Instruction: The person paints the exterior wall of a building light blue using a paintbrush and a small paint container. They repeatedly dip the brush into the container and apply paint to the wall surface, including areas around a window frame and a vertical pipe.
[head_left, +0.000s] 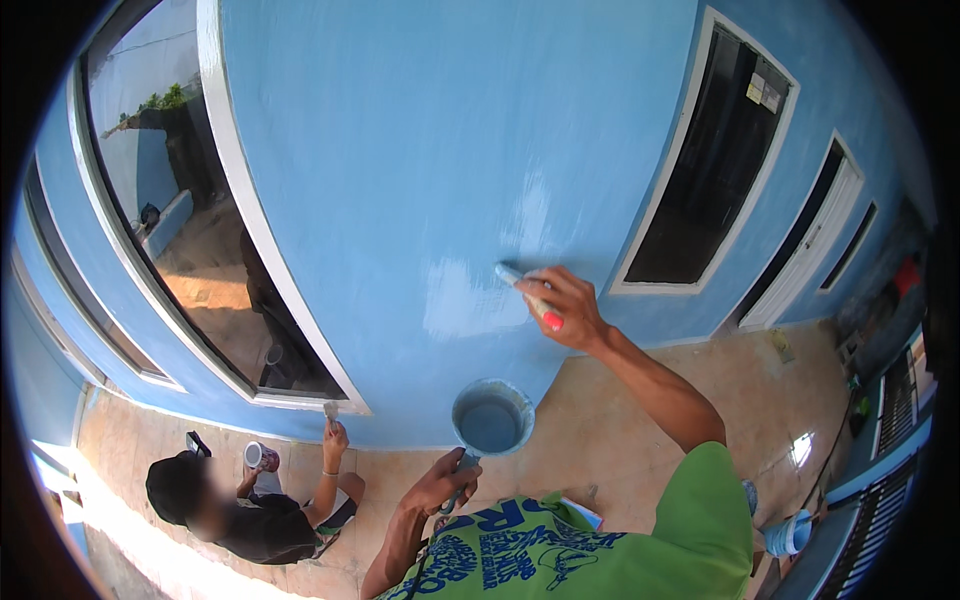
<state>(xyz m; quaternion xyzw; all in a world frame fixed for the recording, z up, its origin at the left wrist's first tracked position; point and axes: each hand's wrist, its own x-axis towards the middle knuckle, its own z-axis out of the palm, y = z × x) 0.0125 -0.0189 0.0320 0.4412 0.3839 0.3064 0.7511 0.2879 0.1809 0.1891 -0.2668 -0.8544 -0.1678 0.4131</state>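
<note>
- Blue wall (420, 150): painted plaster, faint streaks, mostly matt; wet glossy patch (470, 295) beside the brush.
- Paintbrush (525, 285) in right hand (570, 310): handle smooth, plastic-looking, red end; bristles coated in blue paint.
- Paint can (490, 418) in left hand (440, 485): rim smeared with blue paint; the paint inside looks smooth and liquid.
- Window pane (200, 230): glass, glossy, reflective; white frame (250, 215) smooth, painted.
- Floor tiles (620, 440): beige, slightly shiny.
- Green shirt (640, 550): cloth, matt, printed.
</note>
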